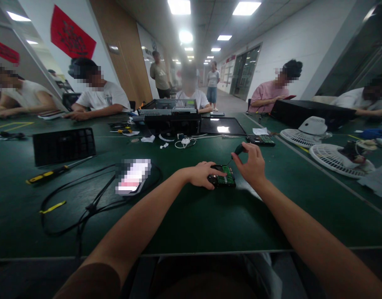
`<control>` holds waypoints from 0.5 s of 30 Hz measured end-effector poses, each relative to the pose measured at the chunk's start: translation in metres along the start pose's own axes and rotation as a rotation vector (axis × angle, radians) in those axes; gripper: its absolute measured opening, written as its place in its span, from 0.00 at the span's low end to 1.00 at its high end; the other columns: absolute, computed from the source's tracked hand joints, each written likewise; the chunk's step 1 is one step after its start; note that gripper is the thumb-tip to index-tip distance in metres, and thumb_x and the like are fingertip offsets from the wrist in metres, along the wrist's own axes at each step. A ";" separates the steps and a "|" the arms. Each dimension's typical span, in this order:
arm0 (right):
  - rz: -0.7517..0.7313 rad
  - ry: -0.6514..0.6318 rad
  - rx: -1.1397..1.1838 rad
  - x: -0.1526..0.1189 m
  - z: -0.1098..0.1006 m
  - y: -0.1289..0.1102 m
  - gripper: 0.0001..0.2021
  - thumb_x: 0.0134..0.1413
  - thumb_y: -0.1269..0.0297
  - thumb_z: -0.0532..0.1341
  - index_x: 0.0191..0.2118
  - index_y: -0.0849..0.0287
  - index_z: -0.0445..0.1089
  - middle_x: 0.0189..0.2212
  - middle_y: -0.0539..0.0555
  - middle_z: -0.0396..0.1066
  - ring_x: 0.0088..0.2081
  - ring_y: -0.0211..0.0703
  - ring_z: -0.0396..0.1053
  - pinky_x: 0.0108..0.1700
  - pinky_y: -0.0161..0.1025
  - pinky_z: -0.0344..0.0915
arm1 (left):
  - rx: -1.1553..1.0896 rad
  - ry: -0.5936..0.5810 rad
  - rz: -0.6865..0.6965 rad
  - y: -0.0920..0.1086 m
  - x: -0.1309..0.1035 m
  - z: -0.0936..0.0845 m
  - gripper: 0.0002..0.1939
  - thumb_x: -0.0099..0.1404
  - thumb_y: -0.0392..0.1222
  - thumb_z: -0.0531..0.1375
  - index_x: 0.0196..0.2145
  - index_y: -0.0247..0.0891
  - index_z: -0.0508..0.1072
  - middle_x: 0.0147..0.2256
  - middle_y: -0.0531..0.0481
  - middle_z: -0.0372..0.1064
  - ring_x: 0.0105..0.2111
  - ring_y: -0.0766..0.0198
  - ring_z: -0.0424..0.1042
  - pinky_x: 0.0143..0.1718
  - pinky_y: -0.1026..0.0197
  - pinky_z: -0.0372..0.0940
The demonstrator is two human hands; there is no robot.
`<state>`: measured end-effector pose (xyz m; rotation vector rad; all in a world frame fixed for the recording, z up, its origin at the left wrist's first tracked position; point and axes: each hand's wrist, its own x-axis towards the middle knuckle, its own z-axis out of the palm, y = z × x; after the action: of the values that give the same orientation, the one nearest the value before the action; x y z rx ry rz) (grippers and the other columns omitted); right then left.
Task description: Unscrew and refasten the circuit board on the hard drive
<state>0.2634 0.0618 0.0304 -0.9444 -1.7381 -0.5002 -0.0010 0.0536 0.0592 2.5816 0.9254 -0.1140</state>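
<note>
Item under inspection: a small, rectangular, black-bodied device with a green circuit board on its upper face (230,180). It lies flat on the dark green tabletop (191,222), ahead of the person and between the two hands. Its long side appears to run left to right, though its left end is partly covered, so the full outline cannot be confirmed.

Left hand (200,174): grasping the device from its left end, thumb at the near edge, fingers spread over the top, one fingertip reaching onto the board. This is the nearer hand, in direct contact.

Right hand (253,165): just beyond the device's right end, raised above the table, pinching a slim screwdriver with a dark handle (239,149) between thumb and fingers.

Governing relation: the screwdriver is tilted, handle up and to the right, shaft pointing down and left to the far edge of the board, near its right corner. Whether the tip is seated in a screw is too small to tell.

Adjacent: a phone with a lit screen (135,176) lies left of the left forearm, well apart from the device.
</note>
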 end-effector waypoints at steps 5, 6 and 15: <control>0.008 -0.017 0.019 0.001 -0.001 -0.004 0.24 0.63 0.60 0.68 0.62 0.51 0.65 0.51 0.61 0.68 0.51 0.57 0.72 0.50 0.59 0.77 | -0.002 -0.018 -0.008 0.001 0.000 -0.002 0.43 0.65 0.59 0.66 0.73 0.66 0.55 0.77 0.52 0.35 0.74 0.32 0.41 0.71 0.31 0.46; 0.011 -0.022 0.031 0.001 -0.001 -0.005 0.24 0.62 0.61 0.68 0.62 0.50 0.66 0.51 0.60 0.68 0.50 0.56 0.72 0.50 0.59 0.78 | 0.000 -0.017 -0.006 0.001 0.000 -0.002 0.43 0.65 0.59 0.66 0.73 0.65 0.55 0.77 0.52 0.35 0.74 0.32 0.41 0.71 0.31 0.46; 0.074 -0.097 0.172 -0.004 0.006 -0.010 0.26 0.65 0.65 0.62 0.66 0.54 0.59 0.52 0.62 0.70 0.41 0.49 0.76 0.45 0.53 0.79 | 0.036 -0.015 0.005 0.000 0.002 -0.001 0.43 0.65 0.59 0.66 0.74 0.63 0.55 0.77 0.50 0.36 0.74 0.32 0.42 0.71 0.33 0.46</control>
<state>0.2529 0.0585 0.0258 -0.9188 -1.7943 -0.2556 0.0009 0.0551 0.0595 2.6127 0.9195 -0.1495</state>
